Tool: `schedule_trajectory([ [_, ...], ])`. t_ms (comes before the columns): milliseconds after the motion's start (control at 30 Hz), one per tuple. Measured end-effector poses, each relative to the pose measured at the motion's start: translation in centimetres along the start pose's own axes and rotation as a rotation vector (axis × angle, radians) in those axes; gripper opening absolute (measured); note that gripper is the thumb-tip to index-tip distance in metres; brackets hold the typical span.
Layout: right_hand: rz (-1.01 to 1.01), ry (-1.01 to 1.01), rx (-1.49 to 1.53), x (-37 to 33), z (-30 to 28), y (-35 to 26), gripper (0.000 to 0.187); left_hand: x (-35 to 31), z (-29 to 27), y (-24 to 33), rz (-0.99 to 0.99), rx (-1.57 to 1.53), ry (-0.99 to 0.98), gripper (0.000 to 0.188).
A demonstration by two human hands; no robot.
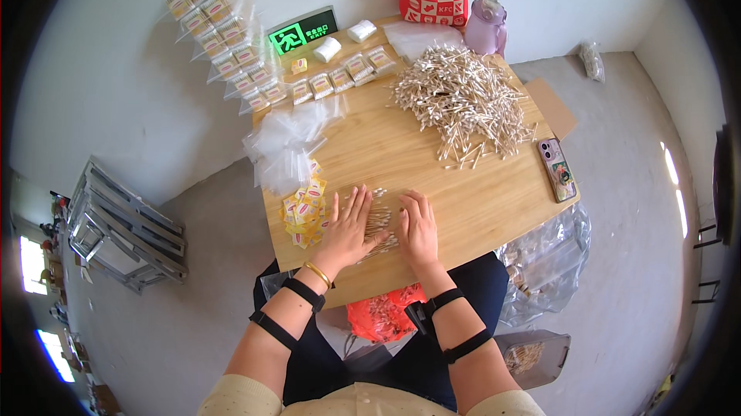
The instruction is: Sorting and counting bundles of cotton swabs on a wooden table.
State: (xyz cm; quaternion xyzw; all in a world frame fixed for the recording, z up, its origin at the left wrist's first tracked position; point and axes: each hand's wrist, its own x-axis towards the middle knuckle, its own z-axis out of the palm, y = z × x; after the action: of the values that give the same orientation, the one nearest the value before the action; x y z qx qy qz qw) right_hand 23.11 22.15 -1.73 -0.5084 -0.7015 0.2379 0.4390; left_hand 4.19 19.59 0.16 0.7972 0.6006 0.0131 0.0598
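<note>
Cotton-swab bunch [378, 220] loose between left hand [350, 226] and right hand [417, 232], fingers unclenched; beyond bunch: filled packets [340, 79] done, swab heap [463, 99] unpacked.

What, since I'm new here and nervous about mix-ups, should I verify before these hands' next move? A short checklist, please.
1. Hands at the small bundle: ok; left hand and right hand flank the bundle.
2. Bundle apart from the big pile: ok; bare table lies between.
3. Number of swabs in the bundle: cannot tell; they overlap and the hands partly cover them.
4. Cards stacked neatly: not ok; they lie in a loose heap.
5. Phone away from the hands: ok; it lies near the table's right edge.
</note>
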Motion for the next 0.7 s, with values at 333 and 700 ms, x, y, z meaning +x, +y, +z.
schedule_trajectory([
  [333, 0.026, -0.001, -0.004, 0.0, -0.1, 0.2, 0.027, -1.8, -0.7, 2.3, 0.007, -0.104, 0.056, 0.103],
  [700, 0.031, -0.022, 0.005, 0.0, 0.0, 0.1, 0.027, -1.1, 0.6, 2.0, -0.002, -0.007, 0.044, 0.103],
])
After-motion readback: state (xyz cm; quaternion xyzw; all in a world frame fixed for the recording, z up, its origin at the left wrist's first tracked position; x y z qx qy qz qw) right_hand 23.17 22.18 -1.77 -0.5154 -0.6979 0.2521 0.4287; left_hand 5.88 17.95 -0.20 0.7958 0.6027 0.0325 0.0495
